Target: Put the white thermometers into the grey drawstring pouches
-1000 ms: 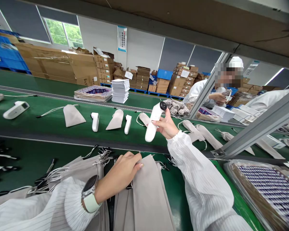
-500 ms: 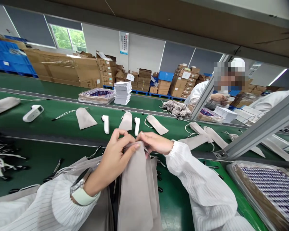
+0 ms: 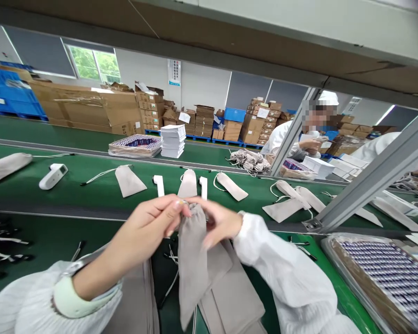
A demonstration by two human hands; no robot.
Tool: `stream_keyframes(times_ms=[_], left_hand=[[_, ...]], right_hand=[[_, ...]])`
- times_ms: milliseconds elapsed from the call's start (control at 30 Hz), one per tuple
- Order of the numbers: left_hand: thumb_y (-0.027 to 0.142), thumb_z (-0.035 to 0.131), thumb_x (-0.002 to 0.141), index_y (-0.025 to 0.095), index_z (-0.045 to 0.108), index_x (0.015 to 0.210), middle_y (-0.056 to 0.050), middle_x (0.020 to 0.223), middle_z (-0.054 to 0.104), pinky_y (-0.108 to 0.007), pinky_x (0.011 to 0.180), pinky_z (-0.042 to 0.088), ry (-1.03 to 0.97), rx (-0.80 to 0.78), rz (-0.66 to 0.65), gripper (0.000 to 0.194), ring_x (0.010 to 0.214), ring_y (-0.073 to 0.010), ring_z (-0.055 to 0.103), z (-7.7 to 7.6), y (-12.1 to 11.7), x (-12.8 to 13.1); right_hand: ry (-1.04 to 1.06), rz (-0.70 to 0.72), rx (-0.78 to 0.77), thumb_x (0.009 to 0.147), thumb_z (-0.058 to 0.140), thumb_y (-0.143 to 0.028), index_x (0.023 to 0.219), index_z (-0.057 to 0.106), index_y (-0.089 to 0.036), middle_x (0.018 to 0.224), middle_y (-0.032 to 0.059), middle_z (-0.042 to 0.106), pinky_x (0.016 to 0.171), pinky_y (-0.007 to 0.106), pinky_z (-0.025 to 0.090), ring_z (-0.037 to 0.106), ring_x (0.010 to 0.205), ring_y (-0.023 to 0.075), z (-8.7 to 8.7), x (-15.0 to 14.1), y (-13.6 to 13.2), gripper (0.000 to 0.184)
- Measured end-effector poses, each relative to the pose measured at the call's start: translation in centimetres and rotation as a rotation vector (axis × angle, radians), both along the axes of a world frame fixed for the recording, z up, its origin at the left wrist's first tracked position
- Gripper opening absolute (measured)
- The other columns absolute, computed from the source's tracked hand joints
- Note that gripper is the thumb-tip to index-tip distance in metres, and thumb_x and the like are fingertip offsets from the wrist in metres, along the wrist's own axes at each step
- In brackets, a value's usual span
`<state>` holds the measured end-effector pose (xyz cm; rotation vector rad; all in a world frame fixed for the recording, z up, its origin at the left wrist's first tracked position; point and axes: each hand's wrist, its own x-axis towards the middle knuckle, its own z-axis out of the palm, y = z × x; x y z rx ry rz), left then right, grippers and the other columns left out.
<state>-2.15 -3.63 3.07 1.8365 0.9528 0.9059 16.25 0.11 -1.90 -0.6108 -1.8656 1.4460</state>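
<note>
My left hand (image 3: 149,225) and my right hand (image 3: 218,222) pinch the gathered top of a grey drawstring pouch (image 3: 192,260), which hangs lifted above a pile of flat grey pouches (image 3: 235,290) on the green table. The pouch looks filled; its contents are hidden. Behind my hands, the green conveyor belt (image 3: 90,188) carries white handheld devices (image 3: 158,184) lying next to grey pouches (image 3: 128,180).
A tray of small purple-topped parts (image 3: 386,273) sits at the right under a slanted metal strut (image 3: 369,178). Black-tipped cords (image 3: 0,236) lie at the left. A co-worker in white (image 3: 292,132) works across the belt. Cardboard boxes (image 3: 90,104) and stacked white booklets (image 3: 173,134) stand behind.
One second ago my right hand held a white device in the air. It has since gone into the pouch; both hands now hold the lifted pouch's gathered mouth.
</note>
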Motion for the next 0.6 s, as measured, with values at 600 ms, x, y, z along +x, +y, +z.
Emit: stream_keyframes(times_ms=[600], left_hand=[[0.04, 0.055, 0.063, 0.017, 0.045, 0.063, 0.002, 0.062, 0.047, -0.022, 0.049, 0.031, 0.648, -0.141, -0.122, 0.026, 0.057, -0.0142, 0.048, -9.3, 5.5, 1.8]], right_hand=[[-1.053, -1.47, -0.044, 0.073, 0.048, -0.026, 0.119, 0.037, -0.013, 0.108, 0.0212, 0.049, 0.08, 0.045, 0.034, 0.046, 0.102, 0.0329, -5.6, 16.1, 5.6, 0.049]])
